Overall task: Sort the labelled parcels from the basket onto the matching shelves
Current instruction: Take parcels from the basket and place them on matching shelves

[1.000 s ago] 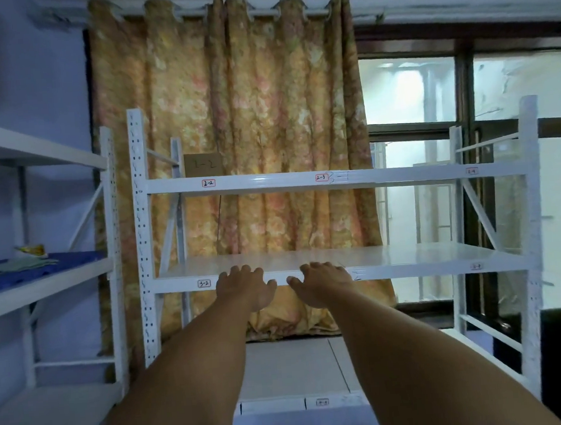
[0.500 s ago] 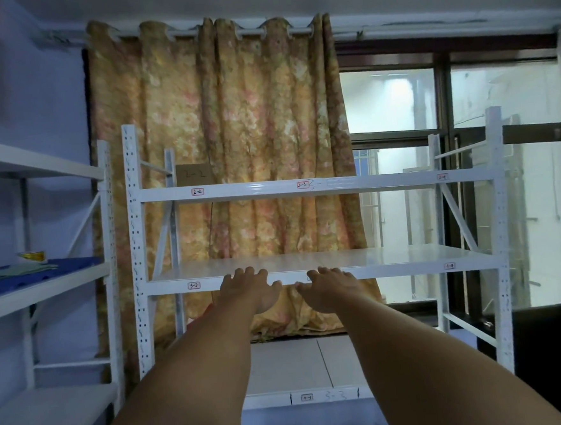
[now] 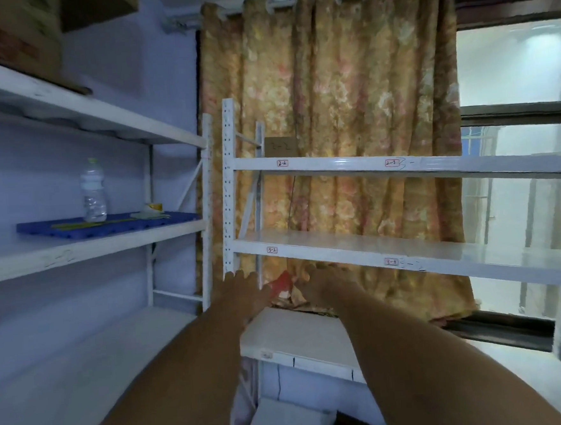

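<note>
Parcel: from my head view, the brown cardboard parcel point(image 3: 279, 146) marked 2-2 stands at the left end of the upper shelf point(image 3: 335, 165) of the front rack, above the 2-2 tag and against the curtain.
Left hand: my left hand point(image 3: 245, 292) reaches out in front of that rack's left post, fingers fairly straight, with nothing in them.
Right hand: my right hand point(image 3: 324, 285) reaches out beside it, below the middle shelf point(image 3: 342, 256). Blur hides the fingers, so I cannot tell how they lie or whether they hold anything.
Red patch: a red patch point(image 3: 282, 283) shows between my hands. I cannot tell what it is or whether either hand touches it.
Side rack: on my left, the white side rack point(image 3: 92, 250) carries a blue mat point(image 3: 107, 224) with a clear plastic bottle point(image 3: 93, 192) upright on it. Cardboard boxes point(image 3: 11, 35) sit on the shelf above.
Room: a floral curtain point(image 3: 347, 91) hangs behind the front rack, with a bright window point(image 3: 511, 63) to its right and a bluish wall point(image 3: 130, 73) to its left.
</note>
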### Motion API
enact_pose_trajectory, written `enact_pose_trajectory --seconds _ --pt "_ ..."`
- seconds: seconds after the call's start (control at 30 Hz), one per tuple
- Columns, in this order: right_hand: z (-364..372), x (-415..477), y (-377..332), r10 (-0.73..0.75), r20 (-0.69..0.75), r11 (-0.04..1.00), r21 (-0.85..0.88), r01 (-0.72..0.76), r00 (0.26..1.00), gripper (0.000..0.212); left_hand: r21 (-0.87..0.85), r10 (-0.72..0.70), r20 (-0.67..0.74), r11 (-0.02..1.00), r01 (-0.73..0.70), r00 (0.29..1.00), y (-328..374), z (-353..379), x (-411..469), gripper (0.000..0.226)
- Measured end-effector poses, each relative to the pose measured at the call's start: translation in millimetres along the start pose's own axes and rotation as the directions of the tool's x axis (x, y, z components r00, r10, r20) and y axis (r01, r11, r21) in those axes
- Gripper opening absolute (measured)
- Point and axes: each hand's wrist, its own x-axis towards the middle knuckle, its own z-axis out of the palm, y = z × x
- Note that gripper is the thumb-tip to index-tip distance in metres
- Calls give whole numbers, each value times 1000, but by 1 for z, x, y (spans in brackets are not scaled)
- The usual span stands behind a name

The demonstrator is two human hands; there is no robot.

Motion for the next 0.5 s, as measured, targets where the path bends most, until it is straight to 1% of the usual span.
enact_pose_trajectory --seconds 0.03,0.1,0.17,0.23,0.3,0.4,0.5 --pt "10 7 -22 -61 31 998 2 61 998 71 27 -36 -20 999 37 999 -21 4 -9 60" --pt "32 12 -75 -183 91 983 0 184 979 74 46 -173 -18 984 174 985 -74 19 -29 61" --pt "50 5 -128 -286 100 958 43 283 953 68 40 -300 24 953 299 954 -127 33 -52 67" --pt "71 -6 -184 -413 94 910 85 406 906 65 64 -403 66 915 399 913 -178 45 -84 69" --pt "96 -15 -240 -519 123 854 105 509 846 65 92 -492 73 870 485 868 -225 60 -119 68" --pt "138 -37 -327 -643 193 765 170 621 741 69 116 -632 125 775 621 765 -289 85 -174 67" --pt "181 -65 -398 -721 252 691 190 697 646 69 90 -733 190 676 732 653 -343 125 -222 65"
